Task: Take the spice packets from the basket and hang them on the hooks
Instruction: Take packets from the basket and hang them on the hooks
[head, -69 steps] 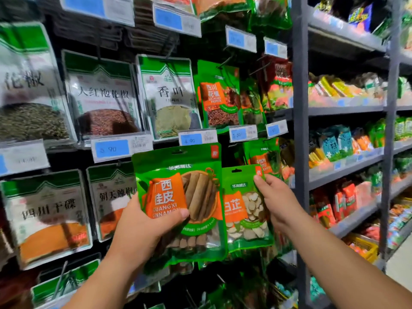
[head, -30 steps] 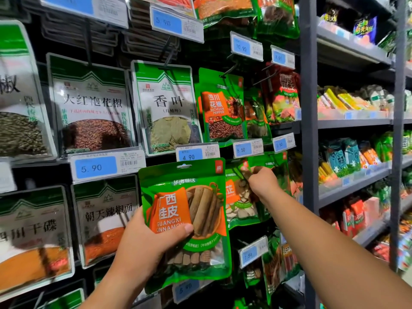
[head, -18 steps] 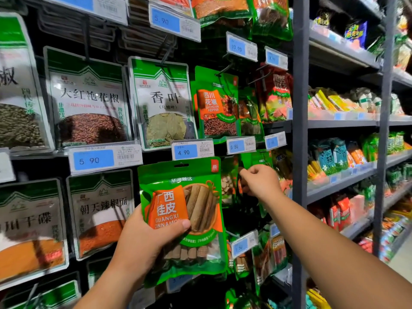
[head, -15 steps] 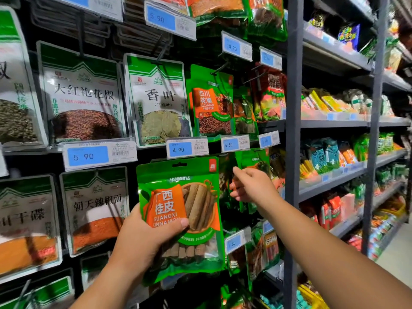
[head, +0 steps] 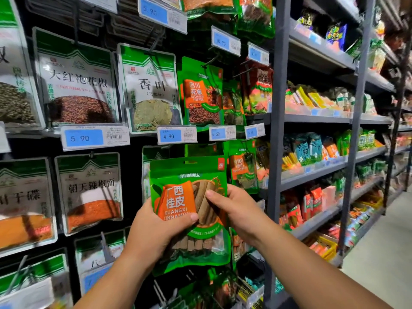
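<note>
Both of my hands hold a green Guangxi cinnamon packet [head: 189, 175] upright in front of the hook wall. My left hand [head: 153, 230] grips its lower left side, thumb across the orange label. My right hand [head: 234, 210] pinches its right edge, thumb on the clear window over the bark sticks. The packet's top has a hang slot, which is on no hook. Right behind it hangs another green packet [head: 202, 150], and a bay leaf packet [head: 242, 166] hangs to its right. No basket is in view.
White and green spice bags [head: 147, 90] hang on hooks to the left, with blue price tags [head: 176, 136] under them. A grey shelf upright [head: 275, 130] stands just right of my hands. Shelves of snacks [head: 312, 121] run off to the right beside an aisle floor.
My right hand left the green packets hanging on the right hook and came back down onto the cinnamon packet's right edge. My left hand kept its grip throughout.
</note>
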The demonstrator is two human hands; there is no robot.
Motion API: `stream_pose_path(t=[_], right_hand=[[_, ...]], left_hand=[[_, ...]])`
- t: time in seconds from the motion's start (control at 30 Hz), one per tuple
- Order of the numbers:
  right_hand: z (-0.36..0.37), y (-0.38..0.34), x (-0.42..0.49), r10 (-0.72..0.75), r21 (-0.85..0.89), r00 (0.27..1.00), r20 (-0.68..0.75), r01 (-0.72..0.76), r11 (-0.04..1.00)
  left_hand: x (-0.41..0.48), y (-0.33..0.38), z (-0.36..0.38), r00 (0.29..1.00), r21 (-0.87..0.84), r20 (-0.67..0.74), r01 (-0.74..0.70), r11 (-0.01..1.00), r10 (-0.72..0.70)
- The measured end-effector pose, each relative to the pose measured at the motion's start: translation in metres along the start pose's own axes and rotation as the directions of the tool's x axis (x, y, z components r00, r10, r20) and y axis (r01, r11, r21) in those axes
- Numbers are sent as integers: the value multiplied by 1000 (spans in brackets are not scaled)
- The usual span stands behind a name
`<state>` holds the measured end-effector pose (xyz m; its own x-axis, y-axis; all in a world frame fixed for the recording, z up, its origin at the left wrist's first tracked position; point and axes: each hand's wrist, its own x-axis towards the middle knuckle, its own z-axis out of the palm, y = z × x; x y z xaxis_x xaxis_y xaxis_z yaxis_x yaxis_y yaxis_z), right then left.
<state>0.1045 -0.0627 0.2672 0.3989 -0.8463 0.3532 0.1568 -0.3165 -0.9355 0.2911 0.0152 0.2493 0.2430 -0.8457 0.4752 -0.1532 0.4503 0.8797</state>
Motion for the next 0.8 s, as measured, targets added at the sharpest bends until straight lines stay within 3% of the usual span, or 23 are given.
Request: stream_pose_path(t=[0.4,0.63,0.8], right_hand=[[-16,38,-44,-3,-82,988,-151,-9,997],[-71,47,-56,62,-68,934,-350,-92,993],[-101,79,-66,106,-48,886,-451,-142,989]], left_hand=[[-42,-37,19,1000,-15,-6,28,1000,-28],[-48,-61,-10,978,5,-195,81,997,-78],[-53,-70,-25,967,10,-228,116,993,-110]])
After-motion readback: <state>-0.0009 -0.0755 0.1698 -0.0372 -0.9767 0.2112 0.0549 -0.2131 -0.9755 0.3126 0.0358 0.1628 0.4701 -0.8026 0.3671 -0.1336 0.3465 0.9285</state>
